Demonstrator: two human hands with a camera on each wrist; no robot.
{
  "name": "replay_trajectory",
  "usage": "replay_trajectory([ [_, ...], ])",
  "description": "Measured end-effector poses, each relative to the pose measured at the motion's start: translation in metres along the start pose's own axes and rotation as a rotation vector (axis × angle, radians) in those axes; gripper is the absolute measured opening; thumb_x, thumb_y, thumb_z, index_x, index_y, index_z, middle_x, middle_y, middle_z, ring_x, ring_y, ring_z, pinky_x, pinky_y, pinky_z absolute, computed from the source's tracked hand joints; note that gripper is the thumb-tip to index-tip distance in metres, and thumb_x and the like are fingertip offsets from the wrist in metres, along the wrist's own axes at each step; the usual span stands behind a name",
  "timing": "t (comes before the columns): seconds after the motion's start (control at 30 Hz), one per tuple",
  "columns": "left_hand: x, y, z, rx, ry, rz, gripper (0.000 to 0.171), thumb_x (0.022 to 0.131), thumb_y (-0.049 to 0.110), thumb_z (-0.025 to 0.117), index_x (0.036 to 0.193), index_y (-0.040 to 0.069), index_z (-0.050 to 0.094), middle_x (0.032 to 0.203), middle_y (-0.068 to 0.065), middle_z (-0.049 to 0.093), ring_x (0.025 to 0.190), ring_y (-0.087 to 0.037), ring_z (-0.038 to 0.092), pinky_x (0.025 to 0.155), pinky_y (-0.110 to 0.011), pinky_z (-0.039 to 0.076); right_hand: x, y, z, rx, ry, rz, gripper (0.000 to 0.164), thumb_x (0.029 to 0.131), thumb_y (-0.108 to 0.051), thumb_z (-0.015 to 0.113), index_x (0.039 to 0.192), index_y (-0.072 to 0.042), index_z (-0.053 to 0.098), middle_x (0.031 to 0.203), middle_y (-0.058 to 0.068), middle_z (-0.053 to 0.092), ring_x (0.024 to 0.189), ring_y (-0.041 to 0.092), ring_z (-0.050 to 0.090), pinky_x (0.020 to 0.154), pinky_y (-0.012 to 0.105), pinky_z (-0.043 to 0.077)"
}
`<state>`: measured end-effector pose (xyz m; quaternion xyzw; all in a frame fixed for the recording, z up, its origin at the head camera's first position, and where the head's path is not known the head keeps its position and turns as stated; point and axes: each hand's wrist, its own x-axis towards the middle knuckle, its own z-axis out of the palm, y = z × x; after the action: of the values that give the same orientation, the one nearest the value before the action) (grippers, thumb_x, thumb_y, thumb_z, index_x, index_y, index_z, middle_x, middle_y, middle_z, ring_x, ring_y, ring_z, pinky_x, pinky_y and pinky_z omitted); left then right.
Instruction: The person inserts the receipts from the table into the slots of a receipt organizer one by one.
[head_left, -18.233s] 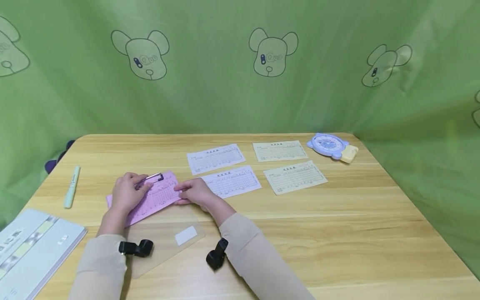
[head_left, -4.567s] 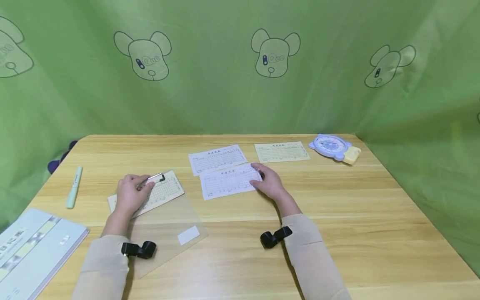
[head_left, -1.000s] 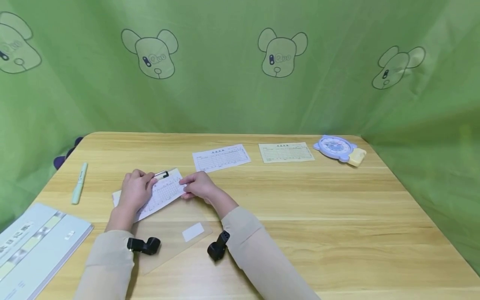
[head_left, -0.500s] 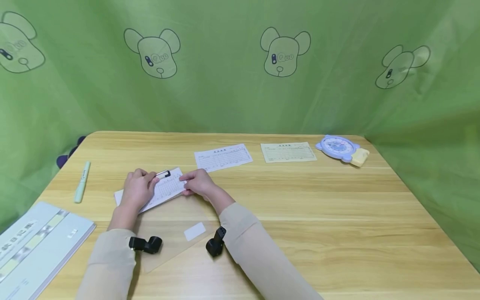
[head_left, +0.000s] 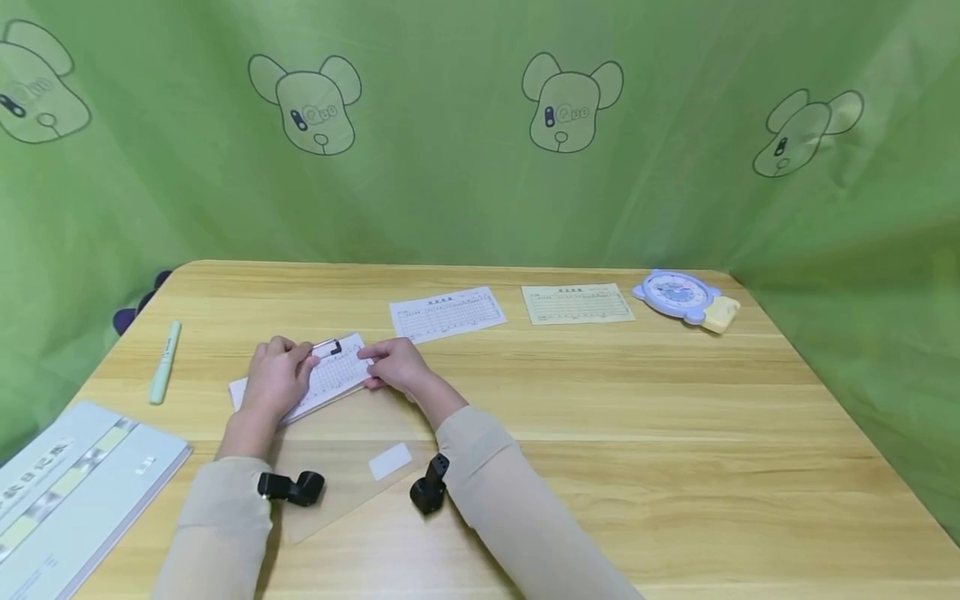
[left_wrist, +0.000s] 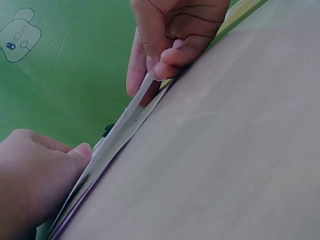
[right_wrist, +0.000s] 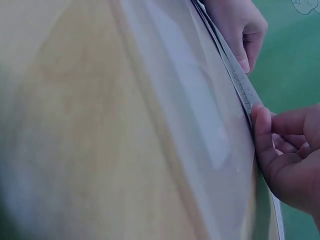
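A translucent clipboard lies slanted at the left front, with a metal clip at its far edge. My left hand pinches the clip between thumb and fingers. Under it sits a stack of printed slips, a white printed slip on top. At the stack's right end my right hand pinches that slip, thumb above and fingers below. The right wrist view shows the thumb and fingers closed on the paper edge. In the left wrist view the slip appears edge-on between both hands.
Another white slip and a cream slip lie at the back. A blue clock-shaped item with a yellow block is at the back right. On the left are a light green marker and a pale blue notebook.
A pink slip topped the stack at first, then a cream one; now a white one does. The nearer cream and white slips have left the table. Lately the white slip has shifted into line with the stack.
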<state>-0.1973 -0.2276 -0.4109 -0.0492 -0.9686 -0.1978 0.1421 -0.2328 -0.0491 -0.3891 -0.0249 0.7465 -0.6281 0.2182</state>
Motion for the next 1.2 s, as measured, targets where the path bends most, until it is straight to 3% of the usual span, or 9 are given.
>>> replay_trajectory([
  [0.2, 0.000, 0.000, 0.002, -0.032, 0.023, -0.010, 0.033, 0.087, 0.018, 0.049, 0.111, -0.005, 0.054, 0.098, -0.023, 0.045, 0.092, -0.036, 0.037, 0.080, -0.046, 0.029, -0.003, 0.003, -0.004, 0.004, -0.035, -0.027, 0.028, 0.075, 0.013, 0.054, 0.100, 0.002, 0.061, 0.087, 0.008, 0.056, 0.053, 0.014, 0.054, 0.053, 0.023, 0.048],
  [0.33, -0.001, 0.000, 0.002, -0.056, 0.037, -0.022, 0.034, 0.087, 0.018, 0.050, 0.110, -0.006, 0.054, 0.098, -0.024, 0.045, 0.093, -0.037, 0.037, 0.080, -0.047, 0.028, -0.008, 0.005, -0.010, -0.010, -0.064, -0.054, 0.025, 0.078, 0.009, 0.054, 0.101, 0.002, 0.060, 0.084, 0.010, 0.059, 0.057, 0.015, 0.056, 0.056, 0.023, 0.048],
  [0.5, -0.002, 0.000, 0.003, -0.082, 0.065, -0.021, 0.034, 0.085, 0.017, 0.051, 0.108, -0.007, 0.055, 0.097, -0.024, 0.045, 0.091, -0.038, 0.038, 0.078, -0.047, 0.029, -0.014, 0.006, -0.025, -0.043, -0.089, -0.070, 0.024, 0.080, 0.003, 0.056, 0.104, 0.004, 0.057, 0.078, 0.012, 0.060, 0.062, 0.018, 0.057, 0.058, 0.026, 0.049],
  [0.67, -0.001, 0.000, 0.003, -0.103, 0.063, -0.033, 0.035, 0.085, 0.019, 0.052, 0.109, -0.006, 0.055, 0.097, -0.023, 0.046, 0.090, -0.036, 0.037, 0.077, -0.046, 0.028, -0.016, 0.003, -0.046, -0.088, -0.091, -0.079, 0.029, 0.080, -0.001, 0.057, 0.108, 0.006, 0.054, 0.084, 0.015, 0.060, 0.067, 0.021, 0.058, 0.061, 0.028, 0.049],
  [0.8, -0.001, 0.000, 0.003, -0.122, 0.059, -0.052, 0.036, 0.085, 0.020, 0.052, 0.109, -0.006, 0.055, 0.098, -0.023, 0.046, 0.091, -0.036, 0.037, 0.076, -0.046, 0.029, -0.012, -0.002, -0.068, -0.129, -0.048, -0.089, 0.033, 0.080, -0.003, 0.057, 0.112, 0.005, 0.052, 0.089, 0.016, 0.059, 0.073, 0.024, 0.058, 0.063, 0.029, 0.048],
  [1.2, 0.000, -0.004, 0.004, -0.219, 0.066, -0.084, 0.035, 0.083, 0.019, 0.055, 0.109, -0.005, 0.055, 0.098, -0.023, 0.046, 0.093, -0.037, 0.038, 0.079, -0.047, 0.028, 0.013, -0.014, -0.139, -0.238, 0.195, -0.102, 0.045, 0.078, -0.009, 0.061, 0.119, 0.002, 0.047, 0.103, 0.016, 0.053, 0.088, 0.029, 0.053, 0.075, 0.036, 0.044],
])
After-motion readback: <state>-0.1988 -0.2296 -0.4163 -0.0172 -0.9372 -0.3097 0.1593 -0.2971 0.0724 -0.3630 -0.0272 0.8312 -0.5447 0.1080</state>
